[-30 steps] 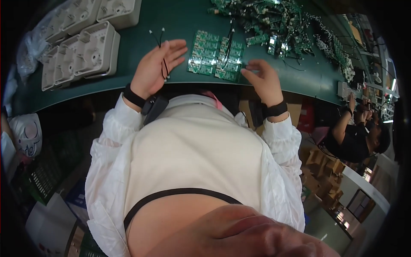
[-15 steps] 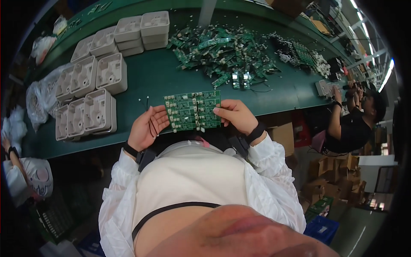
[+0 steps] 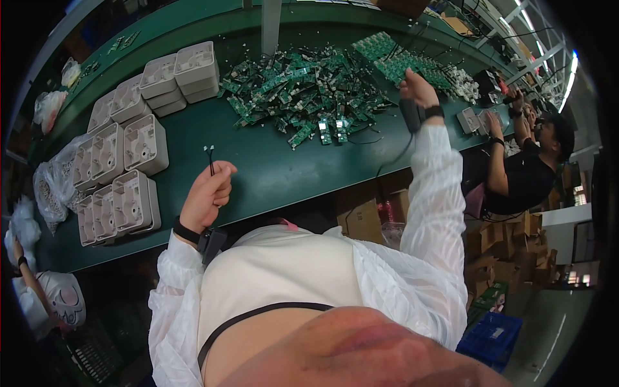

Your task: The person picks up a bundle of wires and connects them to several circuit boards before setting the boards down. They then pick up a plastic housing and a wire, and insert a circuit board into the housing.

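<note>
My left hand [image 3: 208, 192] is raised over the near edge of the bench, fingers curled. It grips a short black cable [image 3: 211, 159] whose small white connectors stick up above the fingers. Stretched far to the right, my right hand [image 3: 419, 89] is over the near side of the green circuit board panels [image 3: 412, 67]. Its fingers are curled together; what they hold, if anything, is hidden. Left of it spreads a big heap of small green circuit boards [image 3: 303, 87]. Two boards with pale square parts [image 3: 333, 130] lie at the heap's front.
Stacked beige plastic housings [image 3: 143, 143] stand on the green bench [image 3: 271, 184] at left, beside clear plastic bags [image 3: 55, 184]. White connectors [image 3: 464, 87] are piled at far right. A co-worker [image 3: 522, 168] handles housings there; another person's arm [image 3: 27, 274] shows at far left.
The circuit board panel has left both hands and my lap area. My right hand has moved far right and away. My left hand has closed around a black cable. The view has shifted rightward.
</note>
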A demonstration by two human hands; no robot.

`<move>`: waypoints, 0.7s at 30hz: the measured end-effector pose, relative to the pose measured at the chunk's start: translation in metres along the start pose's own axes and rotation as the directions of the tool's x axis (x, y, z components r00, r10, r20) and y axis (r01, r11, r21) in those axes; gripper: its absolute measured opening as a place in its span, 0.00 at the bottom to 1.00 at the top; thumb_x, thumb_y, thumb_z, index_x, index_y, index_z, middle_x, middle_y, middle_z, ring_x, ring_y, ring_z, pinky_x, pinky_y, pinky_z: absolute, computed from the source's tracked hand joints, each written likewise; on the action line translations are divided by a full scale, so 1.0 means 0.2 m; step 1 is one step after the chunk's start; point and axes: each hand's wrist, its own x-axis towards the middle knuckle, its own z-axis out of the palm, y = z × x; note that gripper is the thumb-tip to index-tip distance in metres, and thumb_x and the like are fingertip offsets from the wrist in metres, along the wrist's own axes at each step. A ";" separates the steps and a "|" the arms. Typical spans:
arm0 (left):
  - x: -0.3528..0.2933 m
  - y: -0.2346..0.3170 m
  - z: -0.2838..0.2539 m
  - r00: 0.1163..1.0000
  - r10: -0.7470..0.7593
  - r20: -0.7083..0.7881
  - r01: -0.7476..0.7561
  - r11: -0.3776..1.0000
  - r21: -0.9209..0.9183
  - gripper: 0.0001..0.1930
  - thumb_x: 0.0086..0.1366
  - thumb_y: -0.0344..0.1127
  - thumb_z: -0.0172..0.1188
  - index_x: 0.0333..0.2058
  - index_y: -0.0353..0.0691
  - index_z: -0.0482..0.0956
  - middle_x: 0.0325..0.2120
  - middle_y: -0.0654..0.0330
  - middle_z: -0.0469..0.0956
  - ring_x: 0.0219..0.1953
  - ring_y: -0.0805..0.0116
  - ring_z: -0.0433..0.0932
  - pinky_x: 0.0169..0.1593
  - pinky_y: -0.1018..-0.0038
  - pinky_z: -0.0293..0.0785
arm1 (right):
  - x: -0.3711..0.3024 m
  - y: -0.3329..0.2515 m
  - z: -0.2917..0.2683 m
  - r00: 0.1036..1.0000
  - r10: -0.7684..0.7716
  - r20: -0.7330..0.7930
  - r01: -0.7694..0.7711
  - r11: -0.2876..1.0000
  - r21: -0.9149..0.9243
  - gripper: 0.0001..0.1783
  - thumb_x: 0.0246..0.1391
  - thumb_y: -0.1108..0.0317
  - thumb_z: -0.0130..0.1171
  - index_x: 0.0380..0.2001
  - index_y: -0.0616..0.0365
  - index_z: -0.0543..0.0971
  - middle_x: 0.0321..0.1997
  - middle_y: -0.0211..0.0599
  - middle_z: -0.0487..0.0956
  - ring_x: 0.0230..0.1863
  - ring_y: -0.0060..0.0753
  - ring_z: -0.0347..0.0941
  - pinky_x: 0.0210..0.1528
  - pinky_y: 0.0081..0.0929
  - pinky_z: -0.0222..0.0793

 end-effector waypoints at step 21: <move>0.63 0.19 0.81 0.915 0.371 0.160 -0.389 0.916 0.096 0.28 0.82 0.52 0.37 0.69 0.42 0.69 0.51 0.57 0.77 0.54 0.71 0.73 0.62 0.73 0.65 | -0.64 0.08 0.67 0.825 0.066 0.561 0.350 0.720 -0.599 0.23 0.67 0.56 0.60 0.59 0.58 0.79 0.47 0.27 0.86 0.35 0.15 0.74 0.34 0.17 0.69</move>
